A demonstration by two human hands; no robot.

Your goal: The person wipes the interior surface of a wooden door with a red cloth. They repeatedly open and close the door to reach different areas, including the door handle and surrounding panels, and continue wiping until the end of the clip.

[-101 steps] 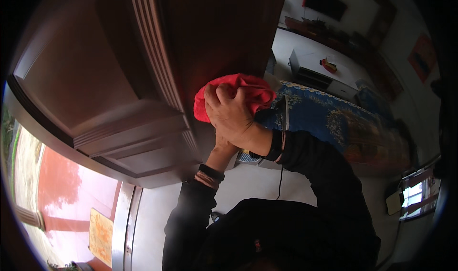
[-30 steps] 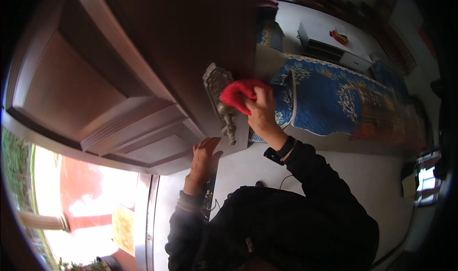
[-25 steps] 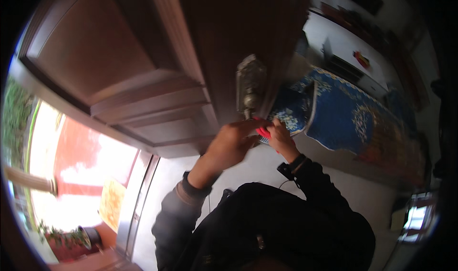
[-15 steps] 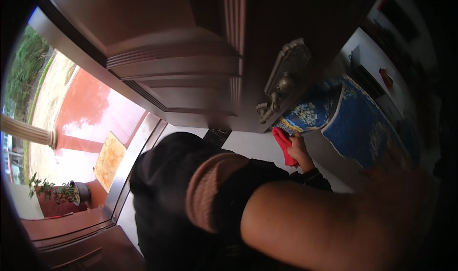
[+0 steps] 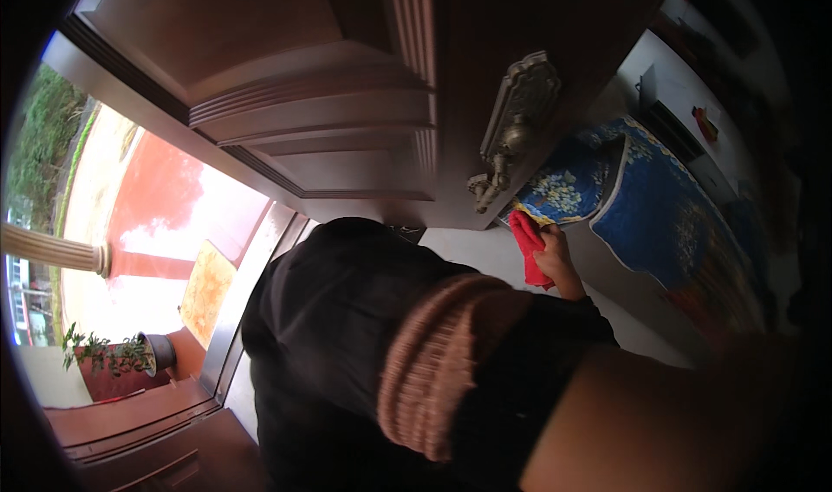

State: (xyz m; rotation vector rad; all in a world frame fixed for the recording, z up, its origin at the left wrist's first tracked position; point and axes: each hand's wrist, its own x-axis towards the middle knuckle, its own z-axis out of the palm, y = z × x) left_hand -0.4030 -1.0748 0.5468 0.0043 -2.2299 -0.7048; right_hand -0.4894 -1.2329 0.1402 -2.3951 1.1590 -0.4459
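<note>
A folded red cloth (image 5: pixel 530 249) is gripped by my right hand (image 5: pixel 557 260), its fingers closed round the cloth's side. Hand and cloth are just below the edge of a dark brown panelled door (image 5: pixel 347 158), near its ornate metal handle (image 5: pixel 511 132). My bent left arm, in a black sleeve (image 5: pixel 338 293) with a bunched brown knit band (image 5: pixel 442 362), crosses the lower middle close to the camera. Its bare forearm (image 5: pixel 607 423) runs into the dark right rim, where the fingers of my left hand do not show clearly.
Blue flowered covers (image 5: pixel 659 206) drape over furniture right of the door. At left, a metal door sill (image 5: pixel 227 366) borders the outside, with an orange-patterned mat (image 5: pixel 208 293), a potted plant (image 5: pixel 158 353) and a fluted column (image 5: pixel 56 247). A light floor (image 5: pixel 464 249) lies beneath.
My right hand has moved slightly up and right with the red cloth. The left forearm has swung toward the lower right, so less of it shows. The door looks slightly higher in view.
</note>
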